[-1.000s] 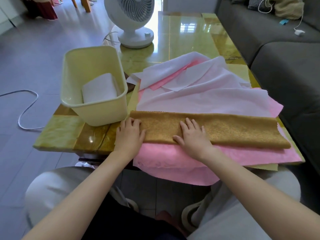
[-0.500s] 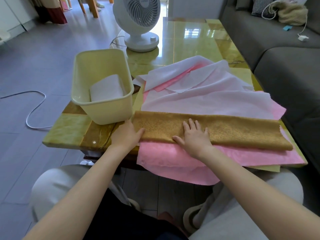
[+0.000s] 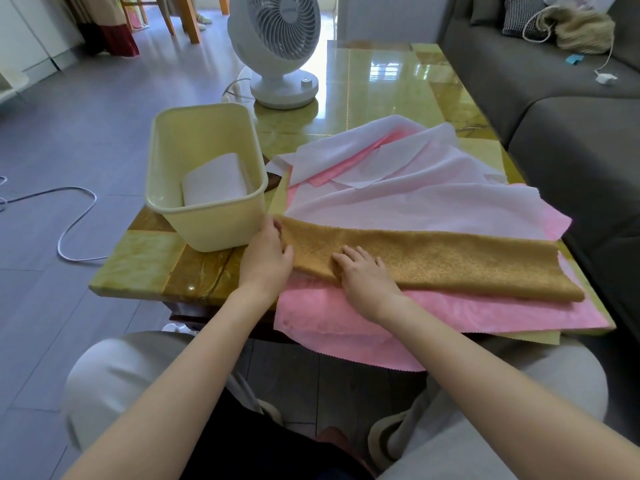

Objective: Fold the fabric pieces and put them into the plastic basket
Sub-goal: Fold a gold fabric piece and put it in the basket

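A mustard-brown fabric, folded into a long strip, lies across the near part of the table on a pink fabric. My left hand grips the strip's left end, thumb on top. My right hand presses flat on the strip just right of it, fingers straight. Pale pink-white fabric is heaped loosely behind. The cream plastic basket stands at the table's left edge with a folded white piece inside.
A white fan stands on the glossy yellow-green table behind the basket. A grey sofa runs along the right. A white cable lies on the floor at left. My knees are under the table's near edge.
My left hand has slid left from lying flat on the strip to its left end and now grips it. The right hand stays pressed on the strip. The camera has tilted up slightly.
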{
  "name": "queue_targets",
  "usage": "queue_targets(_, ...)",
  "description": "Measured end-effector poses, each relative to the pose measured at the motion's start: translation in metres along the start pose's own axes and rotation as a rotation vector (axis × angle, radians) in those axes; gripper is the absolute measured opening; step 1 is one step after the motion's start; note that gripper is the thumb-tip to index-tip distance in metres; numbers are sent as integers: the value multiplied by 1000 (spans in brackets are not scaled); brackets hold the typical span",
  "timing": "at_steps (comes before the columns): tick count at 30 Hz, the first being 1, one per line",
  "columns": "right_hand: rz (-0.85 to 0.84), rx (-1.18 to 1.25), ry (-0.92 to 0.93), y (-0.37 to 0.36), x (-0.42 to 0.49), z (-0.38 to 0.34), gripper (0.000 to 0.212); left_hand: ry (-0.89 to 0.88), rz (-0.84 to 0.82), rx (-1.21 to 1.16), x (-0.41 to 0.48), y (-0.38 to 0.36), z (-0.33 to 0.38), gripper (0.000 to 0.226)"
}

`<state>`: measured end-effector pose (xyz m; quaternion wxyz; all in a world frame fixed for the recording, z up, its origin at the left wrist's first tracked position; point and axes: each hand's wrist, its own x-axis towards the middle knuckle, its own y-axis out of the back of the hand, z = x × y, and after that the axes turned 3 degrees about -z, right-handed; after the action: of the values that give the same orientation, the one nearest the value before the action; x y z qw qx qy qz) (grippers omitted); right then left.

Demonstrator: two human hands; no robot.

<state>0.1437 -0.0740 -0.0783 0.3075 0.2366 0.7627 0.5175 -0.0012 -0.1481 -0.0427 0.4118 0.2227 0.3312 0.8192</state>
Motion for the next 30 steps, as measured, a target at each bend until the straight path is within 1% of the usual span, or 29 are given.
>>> queue_targets(2,56,129,17,5,3,2,39,-105,79,-71,-3,-3,17,25)
queue_targets(5,240,489,20,21,1,4,30,-213,106,-204,-7,-13,44,26)
queue_targets(6,311,608,15,29,-3,4,30,-239,95,-234,-8,-19,52,28)
queue_targets(8,423,735,-22,43,-13,8,38,-284,37,-267,-12,-33,64,28)
queue_targets(9,444,753,-54,49,-18,12,44,-300,-5,-272,-14,-41,68,29)
queue_targets(11,412,790,-123,54,-25,27,55,-317,-98,-271,-19,-58,73,32)
queue_targets(12,376,819,-156,54,-27,33,54,-324,-130,-275,-22,-64,74,33)
queue_targets(13,339,841,-197,52,-27,40,47,-341,-150,-278,-25,-70,74,36)
queue_targets(14,310,839,-242,50,-27,46,37,-362,-160,-256,-27,-75,73,40)
queue_targets(15,287,809,-288,48,-28,52,25,-377,-170,-183,-27,-81,72,44)
queue_targets(16,255,772,-329,47,-28,56,17,-377,-178,-59,-28,-85,70,49)
queue_targets(18,192,740,-396,44,-30,60,12,-363,-167,189,-27,-91,62,57)
queue_targets(20,165,757,-438,43,-31,62,18,-364,-132,311,-27,-91,55,61)
queue_targets(23,133,768,-484,40,-27,65,31,-387,-123,400,-26,-87,42,64)
queue_targets(25,105,749,-508,38,-24,67,40,-399,-177,417,-26,-85,35,60)
queue_targets(27,84,709,-521,38,-22,66,44,-405,-272,403,-25,-82,31,52)
queue_targets(29,109,621,-519,37,-23,61,47,-386,-370,357,-21,-77,30,44)
queue_targets(30,148,551,-503,36,-23,60,49,-351,-396,296,-18,-74,31,38)
